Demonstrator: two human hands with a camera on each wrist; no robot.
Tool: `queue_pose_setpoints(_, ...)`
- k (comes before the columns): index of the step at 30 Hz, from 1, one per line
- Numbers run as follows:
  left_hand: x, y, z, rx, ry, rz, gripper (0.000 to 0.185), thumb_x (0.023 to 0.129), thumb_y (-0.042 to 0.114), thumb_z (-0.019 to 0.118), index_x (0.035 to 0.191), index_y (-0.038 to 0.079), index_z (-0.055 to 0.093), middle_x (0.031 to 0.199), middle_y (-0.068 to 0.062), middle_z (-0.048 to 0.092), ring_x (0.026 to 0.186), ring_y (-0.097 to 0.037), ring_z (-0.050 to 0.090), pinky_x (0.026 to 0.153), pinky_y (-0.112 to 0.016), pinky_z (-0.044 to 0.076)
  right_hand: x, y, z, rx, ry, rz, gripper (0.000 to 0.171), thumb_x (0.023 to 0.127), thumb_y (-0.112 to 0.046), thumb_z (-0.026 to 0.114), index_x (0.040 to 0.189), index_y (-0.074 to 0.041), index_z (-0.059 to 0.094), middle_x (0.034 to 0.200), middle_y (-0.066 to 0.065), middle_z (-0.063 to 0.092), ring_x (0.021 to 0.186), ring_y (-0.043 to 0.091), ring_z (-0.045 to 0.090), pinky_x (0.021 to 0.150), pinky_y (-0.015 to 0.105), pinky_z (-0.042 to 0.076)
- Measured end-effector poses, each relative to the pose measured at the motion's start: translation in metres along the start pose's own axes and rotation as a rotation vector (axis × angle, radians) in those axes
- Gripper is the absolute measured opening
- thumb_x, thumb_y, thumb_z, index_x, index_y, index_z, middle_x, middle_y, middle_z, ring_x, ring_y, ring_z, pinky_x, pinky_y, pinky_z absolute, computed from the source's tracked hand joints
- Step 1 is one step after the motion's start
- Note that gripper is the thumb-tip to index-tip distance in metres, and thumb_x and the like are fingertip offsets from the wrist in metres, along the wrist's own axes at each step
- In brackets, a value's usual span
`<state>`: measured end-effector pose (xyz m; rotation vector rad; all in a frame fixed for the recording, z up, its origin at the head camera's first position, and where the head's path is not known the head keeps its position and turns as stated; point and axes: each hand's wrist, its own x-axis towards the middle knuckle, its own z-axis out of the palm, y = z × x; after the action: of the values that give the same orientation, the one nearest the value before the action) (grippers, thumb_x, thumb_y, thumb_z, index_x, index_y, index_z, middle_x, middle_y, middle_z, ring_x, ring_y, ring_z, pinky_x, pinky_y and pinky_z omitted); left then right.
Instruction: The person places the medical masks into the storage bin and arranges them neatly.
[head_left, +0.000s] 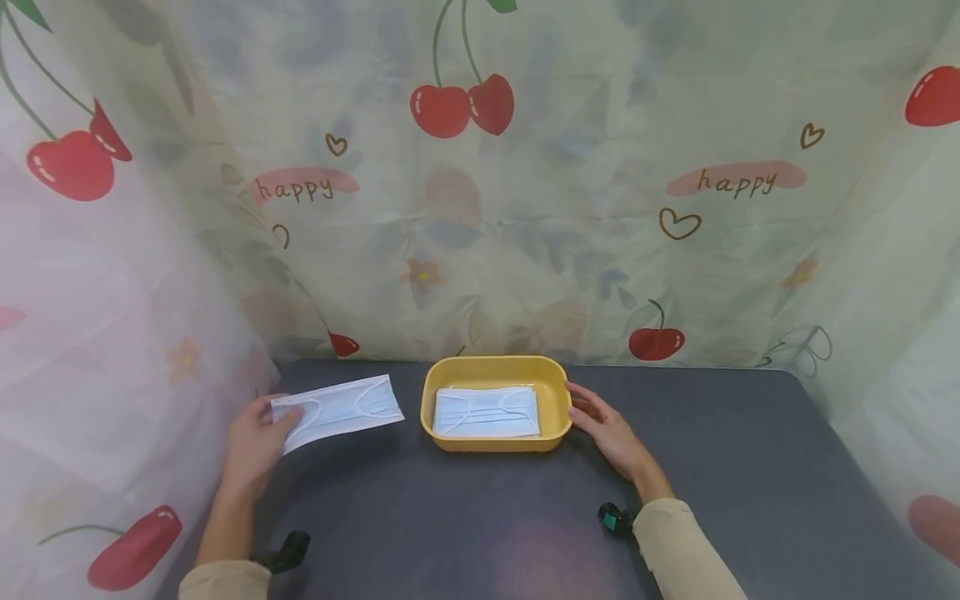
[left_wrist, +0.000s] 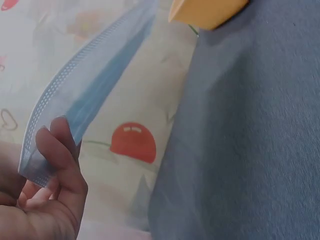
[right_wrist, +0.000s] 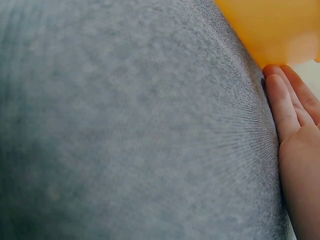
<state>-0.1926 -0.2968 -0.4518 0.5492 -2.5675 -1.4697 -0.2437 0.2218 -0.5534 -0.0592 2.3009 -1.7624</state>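
Observation:
My left hand [head_left: 255,442] pinches a light-blue face mask [head_left: 341,410] by its left end, and the mask stretches rightward above the table. In the left wrist view the left hand's thumb and fingers close on the end of the mask [left_wrist: 95,90]. A yellow rectangular tray [head_left: 427,408] sits at the table's back middle, with another blue face mask [head_left: 486,412] lying flat inside, ear loops on top. At the tray's right end is my right hand [head_left: 611,429], its fairly straight fingers touching the outer wall. The right wrist view shows these fingertips [right_wrist: 277,85] against the yellow side.
A dark grey cloth-covered table [head_left: 450,517] spreads under everything. Behind it hangs a pale curtain [head_left: 525,250] printed with cherries, hearts and "happy", and similar curtains flank both sides. Each wrist wears a small black device, one of them a wrist camera [head_left: 617,518] at the right.

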Motion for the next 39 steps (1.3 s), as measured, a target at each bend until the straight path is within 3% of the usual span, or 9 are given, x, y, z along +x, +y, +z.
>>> queue_pose_setpoints(6, 0.0, 0.013, 0.006, -0.09, -0.027, -0.002, 0.051, 0.098, 0.037, 0.066, 0.138, 0.007, 0.055, 0.112, -0.012, 0.072, 0.074, -0.004, 0.066, 0.066, -0.023, 0.055, -0.001, -0.001, 0.0, 0.0, -0.001, -0.008, 0.056, 0.102, -0.044, 0.058, 0.154, -0.037, 0.04, 0.16, 0.011, 0.044, 0.147, 0.033, 0.044, 0.121, 0.058, 0.035)
queue_pose_setpoints(12, -0.001, 0.022, 0.008, -0.179, -0.098, -0.043, 0.064, 0.098, 0.044, 0.063, 0.15, 0.011, 0.044, 0.112, 0.0, 0.07, 0.083, -0.002, 0.069, 0.074, -0.02, 0.055, -0.001, -0.002, 0.001, -0.009, 0.006, -0.001, 0.055, 0.102, -0.043, 0.057, 0.154, -0.037, 0.04, 0.16, 0.011, 0.044, 0.147, 0.033, 0.044, 0.121, 0.059, 0.034)
queue_pose_setpoints(15, -0.001, 0.026, 0.01, -0.205, -0.102, -0.052, 0.066, 0.098, 0.045, 0.063, 0.152, 0.013, 0.043, 0.11, 0.004, 0.069, 0.084, -0.001, 0.069, 0.076, -0.019, 0.055, -0.001, -0.002, 0.001, -0.011, 0.007, 0.002, 0.055, 0.103, -0.043, 0.057, 0.154, -0.037, 0.04, 0.16, 0.011, 0.044, 0.148, 0.034, 0.043, 0.121, 0.059, 0.034)
queue_pose_setpoints(22, -0.002, 0.036, 0.013, -0.243, -0.06, -0.047, 0.062, 0.097, 0.044, 0.065, 0.148, 0.014, 0.047, 0.108, 0.006, 0.07, 0.085, -0.001, 0.07, 0.076, -0.018, 0.055, -0.002, -0.004, 0.001, -0.006, 0.003, -0.004, 0.055, 0.103, -0.042, 0.057, 0.155, -0.037, 0.039, 0.16, 0.011, 0.044, 0.148, 0.033, 0.043, 0.121, 0.059, 0.034)
queue_pose_setpoints(27, -0.002, 0.042, 0.013, -0.255, -0.07, -0.049, 0.063, 0.096, 0.046, 0.066, 0.148, 0.015, 0.048, 0.106, 0.01, 0.069, 0.087, -0.001, 0.071, 0.077, -0.018, 0.055, -0.002, -0.003, 0.001, -0.001, 0.001, -0.001, 0.055, 0.103, -0.042, 0.057, 0.154, -0.037, 0.039, 0.16, 0.011, 0.044, 0.148, 0.033, 0.042, 0.121, 0.059, 0.033)
queue_pose_setpoints(35, 0.0, 0.052, 0.019, -0.273, -0.088, -0.014, 0.063, 0.095, 0.045, 0.068, 0.146, 0.015, 0.05, 0.105, 0.008, 0.071, 0.084, -0.004, 0.072, 0.076, -0.021, 0.057, 0.0, 0.0, 0.0, -0.005, 0.007, 0.001, 0.054, 0.103, -0.043, 0.057, 0.154, -0.038, 0.04, 0.16, 0.011, 0.044, 0.148, 0.034, 0.042, 0.121, 0.06, 0.033)
queue_pose_setpoints(39, 0.003, 0.059, 0.026, -0.29, -0.094, 0.007, 0.061, 0.095, 0.042, 0.069, 0.146, 0.014, 0.05, 0.111, 0.0, 0.071, 0.083, -0.005, 0.072, 0.074, -0.02, 0.057, 0.0, -0.001, 0.001, -0.006, 0.007, 0.003, 0.054, 0.103, -0.043, 0.057, 0.154, -0.038, 0.04, 0.16, 0.01, 0.044, 0.148, 0.033, 0.042, 0.121, 0.059, 0.033)
